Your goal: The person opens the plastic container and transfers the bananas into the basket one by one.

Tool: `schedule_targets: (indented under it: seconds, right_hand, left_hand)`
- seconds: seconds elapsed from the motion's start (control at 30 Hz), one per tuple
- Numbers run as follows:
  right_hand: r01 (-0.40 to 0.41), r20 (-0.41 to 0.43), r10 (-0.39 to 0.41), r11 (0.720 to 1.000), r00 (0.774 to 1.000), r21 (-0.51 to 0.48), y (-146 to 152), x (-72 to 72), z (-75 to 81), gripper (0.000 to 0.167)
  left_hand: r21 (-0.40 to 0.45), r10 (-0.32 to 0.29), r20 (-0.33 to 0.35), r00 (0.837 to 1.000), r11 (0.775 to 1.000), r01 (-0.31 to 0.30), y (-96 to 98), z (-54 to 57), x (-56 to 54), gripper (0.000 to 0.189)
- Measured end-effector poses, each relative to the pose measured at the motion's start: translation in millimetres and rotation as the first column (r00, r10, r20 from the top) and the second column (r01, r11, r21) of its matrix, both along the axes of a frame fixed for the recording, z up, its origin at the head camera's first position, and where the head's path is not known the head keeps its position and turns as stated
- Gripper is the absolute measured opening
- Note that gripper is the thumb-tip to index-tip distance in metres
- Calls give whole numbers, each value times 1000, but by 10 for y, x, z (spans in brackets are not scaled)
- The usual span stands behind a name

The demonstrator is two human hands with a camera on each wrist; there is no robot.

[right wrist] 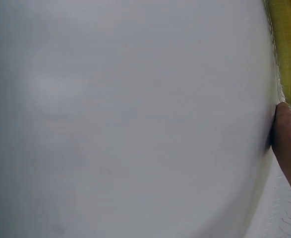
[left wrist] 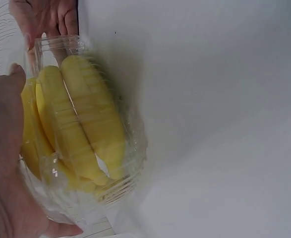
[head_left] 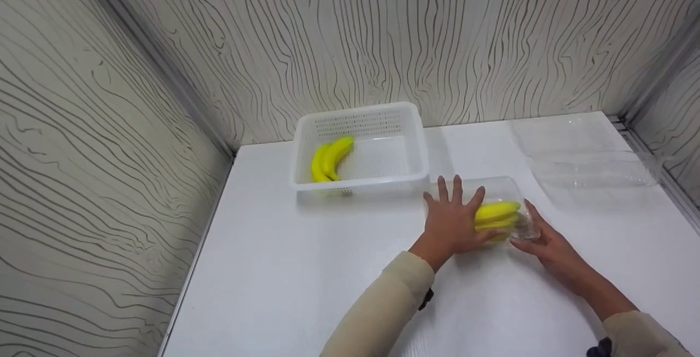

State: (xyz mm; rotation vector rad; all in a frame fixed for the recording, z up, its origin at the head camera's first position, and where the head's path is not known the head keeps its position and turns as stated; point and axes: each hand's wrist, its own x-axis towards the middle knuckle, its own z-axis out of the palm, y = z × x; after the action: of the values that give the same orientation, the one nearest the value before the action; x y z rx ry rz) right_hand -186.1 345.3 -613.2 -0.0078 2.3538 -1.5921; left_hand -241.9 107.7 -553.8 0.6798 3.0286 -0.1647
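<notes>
Well, nearest you, two beige sleeves (head_left: 383, 302) reached in over the white table (head_left: 306, 280). Your right hand (head_left: 552, 250) gripped the right end of the clear box (head_left: 506, 190), thumb and fingers bent about its corner, while your left hand (head_left: 451, 223) rested on the left part with its fingers spread apart. Between your hands, several bananas (head_left: 496, 212) lay inside the box, close up against the ribbed plastic; you could not tell from these views whether its edges were fastened. That thin wall was probably your weak point: too firm a left palm might have buckled it or squeezed the fruit, and a slack right hand might have let the box skid or an edge spring up.

Beyond, to the left, stood the white basket (head_left: 377, 183) with two more bananas (head_left: 334, 159) in it, its near corner so close to the box that a leftward shove could have knocked it. Farther right lay clear plastic containers (head_left: 590, 165), and behind everything rose the wood-grain wall (head_left: 350, 34).
</notes>
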Motion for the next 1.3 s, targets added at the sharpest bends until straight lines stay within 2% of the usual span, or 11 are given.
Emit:
schedule_targets:
  seconds: [0.2,0.43,0.7,0.87,1.07,1.3]
  right_hand:
    - [-19,9,19,1000,1000,14,2,-56,42,110]
    - [-53,41,53,999,998,9,-1,-145,107,112]
    - [-47,33,48,999,998,-23,2,-140,68,107]
    - [-54,30,56,997,998,-48,-14,-141,77,106]
    - [-62,19,62,998,998,-27,-46,-120,45,106]
    - [-50,10,50,997,999,-52,-52,-131,46,107]
  left_hand:
    - [-23,-7,0,1000,1000,7,-14,7,10,91]
    - [-7,-6,1,1000,1000,6,-27,28,12,91]
    - [-19,3,7,1000,1000,-3,-17,48,5,92]
    - [-32,-3,-16,1000,1000,3,51,62,-30,97]
    - [-39,-19,-39,999,999,17,134,58,-34,103]
    - [-36,-39,-49,998,999,37,149,28,-25,95]
